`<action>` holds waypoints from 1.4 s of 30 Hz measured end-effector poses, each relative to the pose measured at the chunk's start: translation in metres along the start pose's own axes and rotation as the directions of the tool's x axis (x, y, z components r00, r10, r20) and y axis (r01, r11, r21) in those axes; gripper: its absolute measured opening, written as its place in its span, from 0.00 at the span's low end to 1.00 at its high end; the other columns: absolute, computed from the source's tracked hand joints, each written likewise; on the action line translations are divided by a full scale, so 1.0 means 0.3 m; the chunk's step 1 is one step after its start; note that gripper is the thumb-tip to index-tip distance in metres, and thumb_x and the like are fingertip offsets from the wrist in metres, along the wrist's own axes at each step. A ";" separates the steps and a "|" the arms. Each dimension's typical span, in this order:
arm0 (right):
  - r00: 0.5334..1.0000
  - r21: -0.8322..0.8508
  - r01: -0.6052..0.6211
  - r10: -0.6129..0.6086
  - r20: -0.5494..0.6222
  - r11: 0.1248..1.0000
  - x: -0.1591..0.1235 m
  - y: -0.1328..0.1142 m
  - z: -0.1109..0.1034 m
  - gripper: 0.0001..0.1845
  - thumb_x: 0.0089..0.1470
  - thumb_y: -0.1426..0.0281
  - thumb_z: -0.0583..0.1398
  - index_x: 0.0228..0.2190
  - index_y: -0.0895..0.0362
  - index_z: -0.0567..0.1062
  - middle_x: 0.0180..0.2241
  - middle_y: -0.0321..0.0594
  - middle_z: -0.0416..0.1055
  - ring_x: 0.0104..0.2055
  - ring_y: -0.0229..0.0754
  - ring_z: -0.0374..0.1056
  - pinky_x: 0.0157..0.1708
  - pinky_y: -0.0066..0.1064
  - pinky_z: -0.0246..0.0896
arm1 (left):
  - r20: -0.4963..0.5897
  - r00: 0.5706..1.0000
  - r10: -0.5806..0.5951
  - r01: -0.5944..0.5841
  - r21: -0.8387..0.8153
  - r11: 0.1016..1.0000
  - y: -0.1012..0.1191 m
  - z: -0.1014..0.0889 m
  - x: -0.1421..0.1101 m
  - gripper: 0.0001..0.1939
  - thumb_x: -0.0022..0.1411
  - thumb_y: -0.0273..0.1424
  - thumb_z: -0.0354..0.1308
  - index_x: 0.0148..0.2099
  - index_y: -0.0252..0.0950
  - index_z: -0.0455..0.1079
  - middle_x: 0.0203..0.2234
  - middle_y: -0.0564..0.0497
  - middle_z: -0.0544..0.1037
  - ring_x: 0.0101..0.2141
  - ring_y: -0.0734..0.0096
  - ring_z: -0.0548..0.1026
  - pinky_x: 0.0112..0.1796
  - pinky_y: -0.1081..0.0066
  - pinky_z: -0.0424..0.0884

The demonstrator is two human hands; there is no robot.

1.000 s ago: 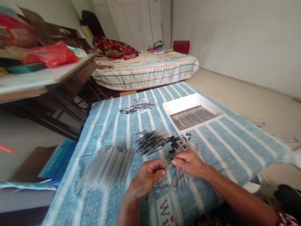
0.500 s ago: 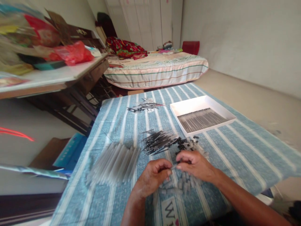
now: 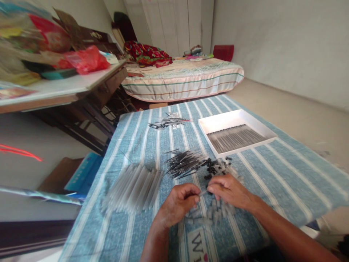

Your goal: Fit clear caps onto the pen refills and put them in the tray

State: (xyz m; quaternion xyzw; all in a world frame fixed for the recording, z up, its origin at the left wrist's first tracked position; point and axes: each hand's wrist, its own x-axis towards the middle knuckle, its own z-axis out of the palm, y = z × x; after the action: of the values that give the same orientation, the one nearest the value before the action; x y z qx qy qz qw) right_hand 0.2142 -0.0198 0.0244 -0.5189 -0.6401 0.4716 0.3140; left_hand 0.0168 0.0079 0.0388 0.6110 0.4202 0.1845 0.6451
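My left hand (image 3: 181, 203) is closed around a slim grey pen barrel (image 3: 203, 192), most of it hidden by the fingers. The fingertips of my right hand (image 3: 227, 189) pinch at its other end, where a small dark bit shows; I cannot make out what it is. Under and beside my hands lie short translucent grey caps (image 3: 216, 211). Just beyond my right hand is a heap of small black and clear pieces (image 3: 218, 167). Thin dark pen refills (image 3: 184, 163) form a pile farther left. A stack of grey translucent barrels (image 3: 135, 187) lies left of my left hand.
A white box (image 3: 240, 150) at the back right holds a row of grey pens with dark ends (image 3: 233, 138). Loose black rods (image 3: 169, 122) lie at the far edge of the striped cloth (image 3: 139, 145). A cluttered side table (image 3: 79, 85) stands left, a bed (image 3: 185, 82) behind.
The view has swung left, so everything sits farther right in the picture. Both hands stay closed together at the pen barrel, with only small shifts of the right fingers.
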 end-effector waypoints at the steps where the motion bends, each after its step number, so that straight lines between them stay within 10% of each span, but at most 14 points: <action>1: 1.000 0.016 0.000 0.000 0.003 1.000 0.000 0.000 0.000 0.13 0.51 0.63 0.57 0.22 0.58 0.68 0.15 0.30 0.64 0.16 0.32 0.60 0.17 0.22 0.53 | 0.000 1.000 0.003 -0.003 0.002 1.000 -0.002 0.000 0.001 0.05 0.51 0.29 0.56 0.31 0.31 0.69 0.19 0.56 0.67 0.21 0.77 0.63 0.24 0.76 0.58; 28: 0.988 0.109 -0.128 0.117 0.098 0.986 0.018 0.011 0.010 0.10 0.52 0.64 0.56 0.24 0.57 0.67 0.14 0.29 0.64 0.12 0.29 0.55 0.12 0.20 0.48 | -0.032 0.999 0.038 -0.039 -0.035 0.999 -0.028 -0.004 0.006 0.07 0.51 0.30 0.57 0.31 0.30 0.69 0.19 0.56 0.65 0.21 0.79 0.59 0.22 0.76 0.53; 42: 0.995 0.146 -0.099 0.096 0.030 0.984 0.044 -0.001 0.011 0.15 0.53 0.60 0.55 0.21 0.57 0.66 0.14 0.29 0.65 0.11 0.29 0.55 0.11 0.20 0.48 | -0.106 0.925 0.365 -0.276 0.473 0.837 -0.028 -0.023 0.015 0.06 0.55 0.27 0.55 0.30 0.35 0.73 0.23 0.51 0.72 0.28 0.70 0.68 0.30 0.73 0.62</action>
State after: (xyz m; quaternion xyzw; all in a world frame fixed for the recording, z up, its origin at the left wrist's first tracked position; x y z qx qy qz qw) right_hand 0.2076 -0.0080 0.0222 -0.5196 -0.5807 0.5384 0.3208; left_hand 0.0118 0.0140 0.0300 0.7845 0.4026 0.2460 0.4025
